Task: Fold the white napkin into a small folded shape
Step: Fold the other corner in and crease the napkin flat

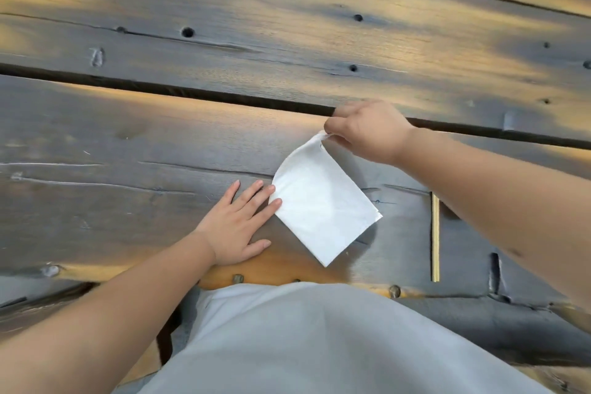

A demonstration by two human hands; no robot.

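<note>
The white napkin [323, 205] lies on the dark wooden table near its front edge, turned diagonally, with its far corner lifted off the wood. My right hand [364, 131] pinches that raised corner between thumb and fingers, above the gap between two planks. My left hand [238, 227] rests flat on the table to the napkin's left, fingers spread, with the fingertips touching the napkin's left edge.
The table [224, 41] is made of wide, rough planks with knot holes and a dark gap [160, 89] running across. A thin pale wooden strip [435, 237] lies right of the napkin. My grey-clothed torso [319, 345] fills the bottom of the view at the table's front edge.
</note>
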